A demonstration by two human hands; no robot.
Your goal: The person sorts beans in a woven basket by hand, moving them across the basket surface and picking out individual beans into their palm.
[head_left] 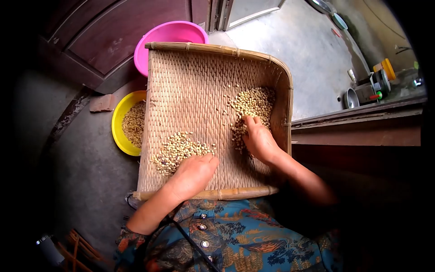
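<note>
A woven bamboo winnowing tray with a thick bamboo rim lies in front of me. Two heaps of pale dried beans rest in it: a left heap spread thin, and a denser right heap against the curved side, darker at its near end. My left hand is at the near edge of the left heap, fingers curled together and pointing right; their tips are hidden. Over the near part of the right heap, my right hand touches the beans, with its thumb and bent fingers apart.
A yellow basin holding small tan pieces stands left of the tray, near a brick. Behind the tray is a pink basin, beside a dark red door. Beyond the doorway, metal bowls and other items line the wall.
</note>
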